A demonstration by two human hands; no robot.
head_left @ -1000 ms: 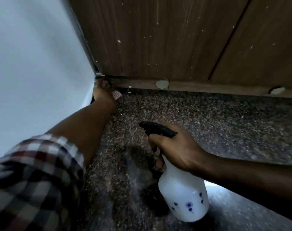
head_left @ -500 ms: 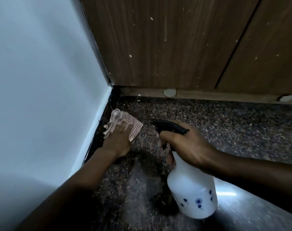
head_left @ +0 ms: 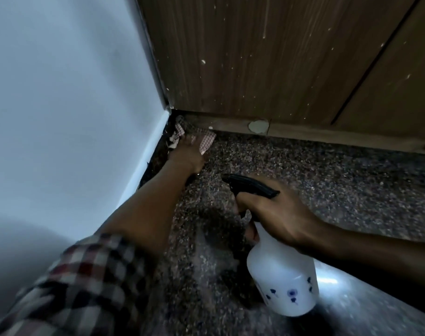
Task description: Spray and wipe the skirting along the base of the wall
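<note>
**Wiping the skirting at the corner**

The left hand (head_left: 187, 154) reaches forward on an outstretched arm, its fingers laid flat on a checked cloth (head_left: 206, 141). It presses the cloth against the far end of the dark skirting (head_left: 154, 163) below the white wall (head_left: 61, 117). The right hand (head_left: 279, 214), back from the skirting, has its fingers wrapped round a white spray bottle (head_left: 281, 280). Wiping seems under way, and the nearer stretch of skirting probably remains.

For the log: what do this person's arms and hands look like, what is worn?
The left arm wears a checked sleeve in dark red, black and white, ending near the elbow; its forearm is bare. The right arm is bare as far as visible. The left hand and right hand show no gloves, rings or watch.
</note>
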